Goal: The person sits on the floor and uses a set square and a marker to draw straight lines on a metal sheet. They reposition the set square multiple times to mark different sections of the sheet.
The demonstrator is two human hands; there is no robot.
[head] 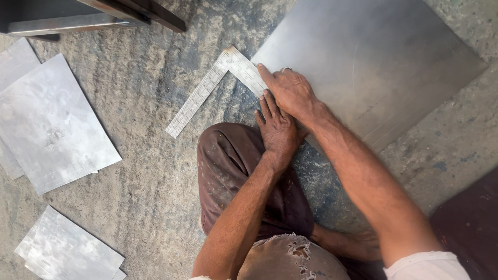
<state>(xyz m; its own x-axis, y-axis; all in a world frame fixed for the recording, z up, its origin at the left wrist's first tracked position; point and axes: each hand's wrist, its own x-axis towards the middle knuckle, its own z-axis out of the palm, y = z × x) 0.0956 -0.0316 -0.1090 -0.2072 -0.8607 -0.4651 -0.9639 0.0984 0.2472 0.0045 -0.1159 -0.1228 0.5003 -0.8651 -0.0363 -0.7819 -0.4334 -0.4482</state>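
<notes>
A large metal sheet lies flat on the concrete floor at the upper right. A steel L-shaped square rests with one leg along the sheet's near-left edge and the other leg pointing down-left on the floor. My right hand presses flat on the square's leg at the sheet's edge, fingers pointing up-left, a ring on one finger. Just below it, my left hand lies flat with its fingers against the sheet's edge and touches my right hand. Whether either hand holds a small tool is hidden.
My bent knee in brown cloth sits just below the hands. Smaller cut metal sheets lie at the left, and more at the bottom left. Dark metal bars lie at the top left.
</notes>
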